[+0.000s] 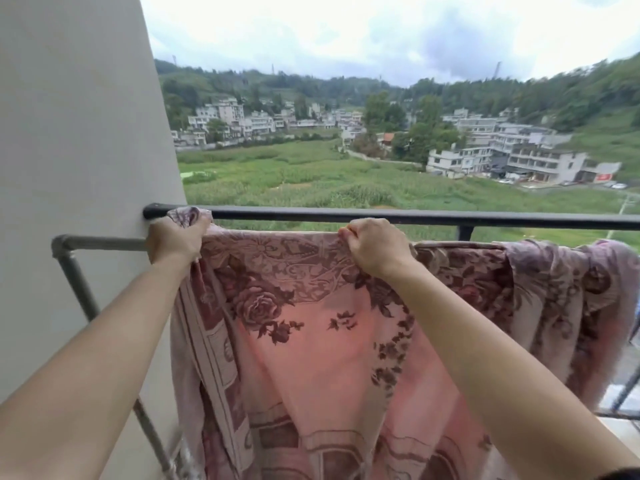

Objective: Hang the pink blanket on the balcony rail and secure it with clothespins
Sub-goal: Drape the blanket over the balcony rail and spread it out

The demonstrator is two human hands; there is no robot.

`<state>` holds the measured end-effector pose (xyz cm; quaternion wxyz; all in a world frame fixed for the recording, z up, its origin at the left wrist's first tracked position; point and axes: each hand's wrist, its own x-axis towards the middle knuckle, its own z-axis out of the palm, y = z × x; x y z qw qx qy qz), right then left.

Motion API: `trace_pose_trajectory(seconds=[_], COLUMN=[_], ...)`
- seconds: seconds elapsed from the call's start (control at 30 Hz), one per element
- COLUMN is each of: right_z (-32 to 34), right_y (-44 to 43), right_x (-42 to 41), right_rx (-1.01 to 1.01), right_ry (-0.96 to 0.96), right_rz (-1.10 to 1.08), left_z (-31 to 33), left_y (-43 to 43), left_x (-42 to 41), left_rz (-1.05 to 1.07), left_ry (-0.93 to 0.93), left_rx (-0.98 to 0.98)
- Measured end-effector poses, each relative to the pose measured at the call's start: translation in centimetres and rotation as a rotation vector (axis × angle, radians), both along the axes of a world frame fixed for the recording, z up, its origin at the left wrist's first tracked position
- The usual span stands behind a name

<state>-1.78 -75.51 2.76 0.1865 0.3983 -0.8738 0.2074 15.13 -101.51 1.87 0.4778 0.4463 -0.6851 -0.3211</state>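
Both bare forearms filled the bottom of the view, reaching forward to the pink blanket [311, 341], which hung in front of the person with its upper edge gathered along the grey inner bar [104, 242], just below and inside the black balcony rail [346, 215]. At the left end, hard against the pale wall [76, 133], the left hand [176, 237] was clenched on the blanket's top corner, a tuft of cloth poking up above the fist and touching the black rail. Further along, the right hand [375, 245] pinched the top hem between thumb and fingertips, knuckles turned down, so that the stretch between the two hands lay fairly taut. Beyond it, toward the right end of the rail, the rest of the blanket was slung over in a loose, bunched heap and drooped in heavy folds. No clothespins could be seen anywhere. By its deep folds and the way it sagged, the cloth looked thick, soft and rather weighty, limp rather than slippery, and likely to drag itself off the bar if left uneven. It seemed best taken by the hem in full handfuls, spread a stretch at a time toward the right, with equal lengths on either side of the rail, and pegged near the corners where the hem is thinnest.
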Motion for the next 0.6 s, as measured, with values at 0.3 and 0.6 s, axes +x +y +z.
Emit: trace_pose_trajectory(seconds=[0.3,0.6], right_z=[1.9,1.4], right_y=[-9.9,-23.6], right_x=[1.6,10.4], right_rx=[0.025,0.192], right_ry=[0.027,-0.051], right_rz=[-0.083,0.42], left_z=[0.1,-4.6], left_y=[-13.8,-16.7], left_x=[11.2,14.4], left_rz=[0.087,-0.372], left_ry=[0.013,0.381], left_rx=[0.153,0.417])
